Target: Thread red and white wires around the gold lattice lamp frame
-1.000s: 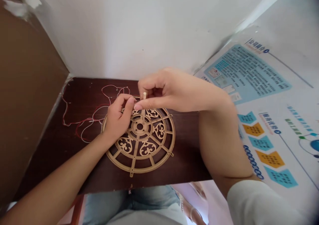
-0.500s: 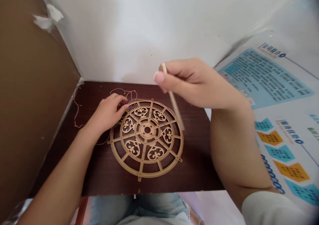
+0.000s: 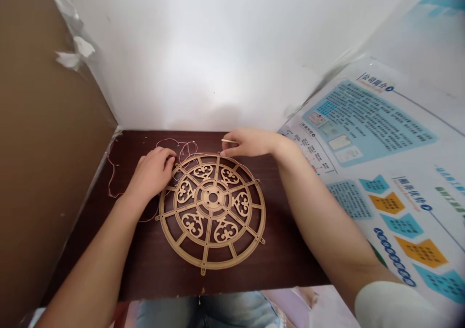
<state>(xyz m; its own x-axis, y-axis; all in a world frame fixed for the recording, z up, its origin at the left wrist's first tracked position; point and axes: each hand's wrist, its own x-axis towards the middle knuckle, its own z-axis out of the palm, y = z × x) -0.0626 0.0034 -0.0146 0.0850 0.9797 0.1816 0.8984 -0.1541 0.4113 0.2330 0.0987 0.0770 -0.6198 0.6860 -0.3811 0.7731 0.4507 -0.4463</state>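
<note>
A round openwork wooden panel point(image 3: 213, 188) with scroll cut-outs lies flat on the dark table. My left hand point(image 3: 154, 170) rests at its upper-left rim, fingers curled in and thumb close to them; what they pinch, if anything, is hidden. My right hand point(image 3: 249, 143) is at the far rim, its thumb tip by the small tab there. Between its fingers is a thin wooden stick point(image 3: 228, 141), lying nearly level with one end poking out to the left. A thin red and white wire point(image 3: 189, 146) loops behind the panel and runs along its far rim.
The dark brown table point(image 3: 290, 265) meets a white wall point(image 3: 203, 66) behind. A brown board point(image 3: 36, 139) stands at the left. At the right is a printed poster point(image 3: 370, 119). More wire point(image 3: 110, 178) trails along the table's left side.
My right hand has come down from above the panel to its far rim, and the stick has swung from steep to nearly level. My left hand has shifted slightly left and down.
</note>
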